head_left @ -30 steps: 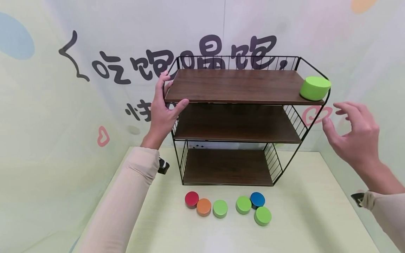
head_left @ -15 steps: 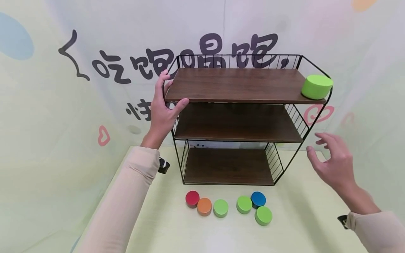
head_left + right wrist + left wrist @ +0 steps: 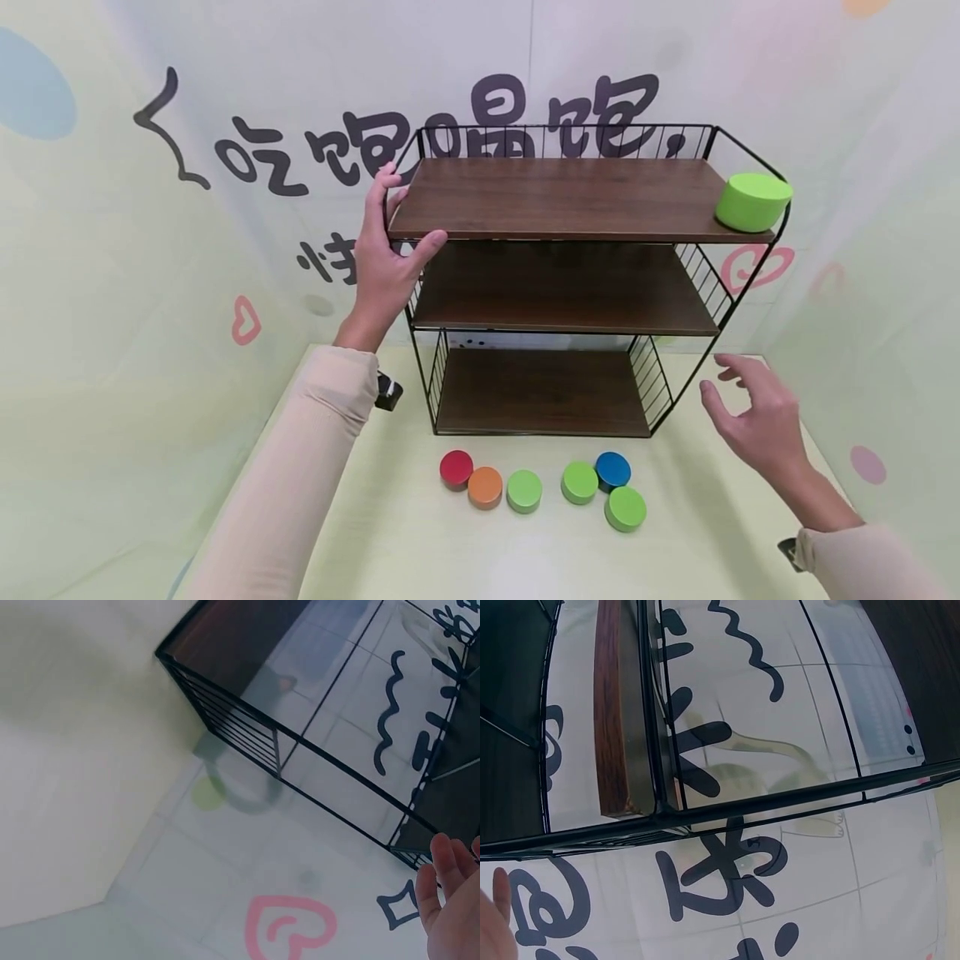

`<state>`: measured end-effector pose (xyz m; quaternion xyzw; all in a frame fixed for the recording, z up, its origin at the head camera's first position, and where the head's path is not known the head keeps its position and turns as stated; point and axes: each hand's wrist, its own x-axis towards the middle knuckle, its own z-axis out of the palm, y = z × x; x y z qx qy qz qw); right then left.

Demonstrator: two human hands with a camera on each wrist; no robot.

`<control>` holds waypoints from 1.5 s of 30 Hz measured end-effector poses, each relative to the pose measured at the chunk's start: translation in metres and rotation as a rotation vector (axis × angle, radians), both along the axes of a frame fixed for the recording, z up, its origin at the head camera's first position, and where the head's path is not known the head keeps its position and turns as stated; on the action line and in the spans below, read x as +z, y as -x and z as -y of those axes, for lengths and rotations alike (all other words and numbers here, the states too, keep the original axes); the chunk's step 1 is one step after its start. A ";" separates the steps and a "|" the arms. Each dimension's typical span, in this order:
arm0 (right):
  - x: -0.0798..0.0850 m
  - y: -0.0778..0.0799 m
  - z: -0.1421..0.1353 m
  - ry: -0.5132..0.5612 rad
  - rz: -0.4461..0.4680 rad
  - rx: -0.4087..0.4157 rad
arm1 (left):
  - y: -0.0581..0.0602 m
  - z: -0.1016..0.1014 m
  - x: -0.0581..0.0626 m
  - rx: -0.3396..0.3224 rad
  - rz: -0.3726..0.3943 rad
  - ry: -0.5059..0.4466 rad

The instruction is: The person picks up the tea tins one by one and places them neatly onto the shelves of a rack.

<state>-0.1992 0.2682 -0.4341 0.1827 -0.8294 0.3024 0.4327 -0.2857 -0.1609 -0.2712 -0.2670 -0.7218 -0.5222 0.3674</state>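
The left hand's [image 3: 384, 260] grip holds the top left end of a three-tier black-wire, brown-board shelf [image 3: 555, 198]; the right hand's [image 3: 763, 423] grip is wide, holding nothing.

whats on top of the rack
One green block sits on the top board of the rack, at its front right corner; what is under the block is covered. The left hand grips the front left corner, hiding part of it.
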 end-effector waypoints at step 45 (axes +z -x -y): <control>-0.116 -0.043 0.046 -0.219 0.421 0.114 | 0.004 -0.001 -0.002 0.010 -0.013 -0.015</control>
